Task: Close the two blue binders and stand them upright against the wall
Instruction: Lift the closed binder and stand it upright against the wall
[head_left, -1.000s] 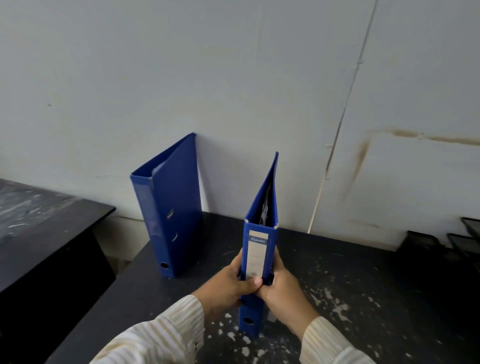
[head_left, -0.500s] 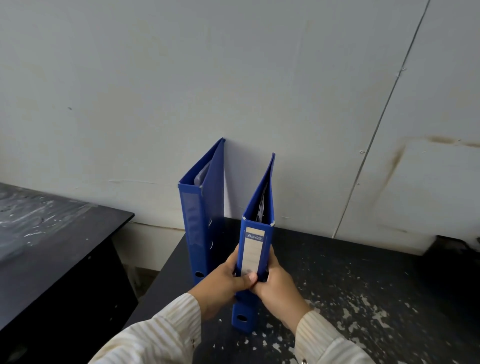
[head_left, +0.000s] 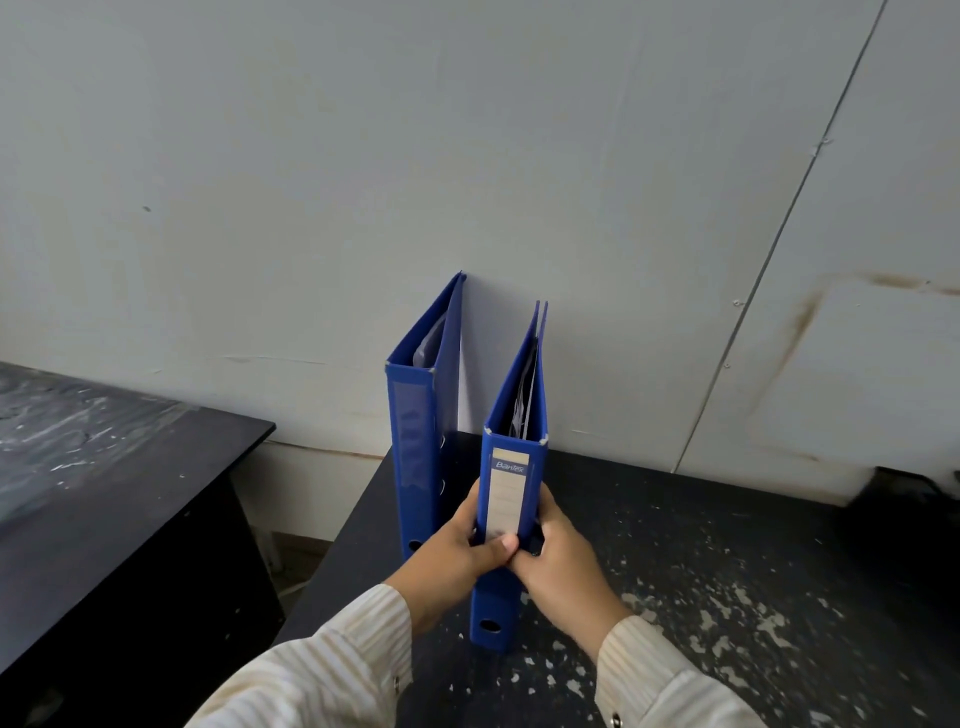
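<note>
Labelled blue binder: stood upright on the dark, paint-flecked surface, spine toward the near side with a pale label strip and a finger hole low down. Its covers met at the far edge, with the sheets inside visible from above. The far top corner lay close to the wall; contact could not be told. Left hand: gripped the binder from the left at mid-spine, thumb across the label's lower end. Right hand: gripped the same binder from the right, fingers curled round the cover edge, and touched the left hand in front of the spine. Second blue binder: stood upright just to the left of the first and slightly farther back, near the surface's left edge. Its covers were closed, its spine faced the near side, and its far top corner rested against the wall; neither hand touched it. Striped pale sleeves: covered both forearms at the near edge. Second dark surface: stood to the left, apart from the first across a gap. Dark object: lay on the surface far right against the wall, too blurred to identify.
</note>
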